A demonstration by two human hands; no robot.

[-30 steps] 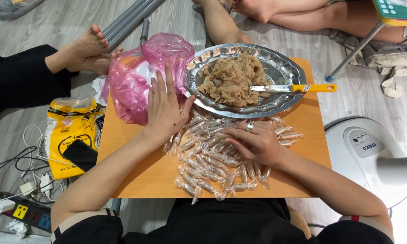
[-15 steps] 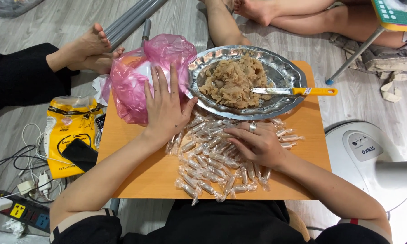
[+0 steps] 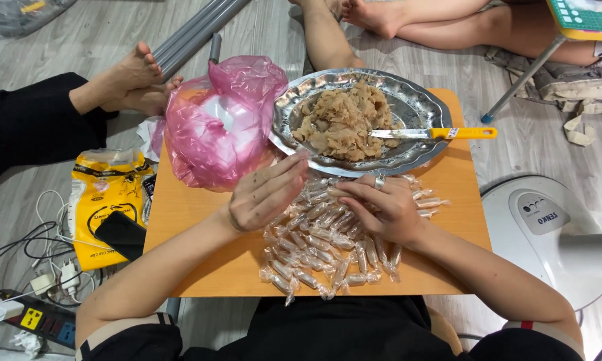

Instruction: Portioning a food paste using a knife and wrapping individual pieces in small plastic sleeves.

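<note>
Both hands lie spread, fingers loose, the left hand [image 3: 264, 195] and right hand [image 3: 380, 208] resting on the heap of clear-wrapped candies [image 3: 327, 244] (mid-counter), just below the embossed silver metal tray [image 3: 418, 110].

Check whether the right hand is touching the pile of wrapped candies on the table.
Touching. The head view shows the right hand lying palm down on the pile of wrapped candies, with candies sticking out from under its fingers and no gap visible.

yellow packet [image 3: 103, 200] on floor, pink bag [image 3: 214, 134] on table
</note>
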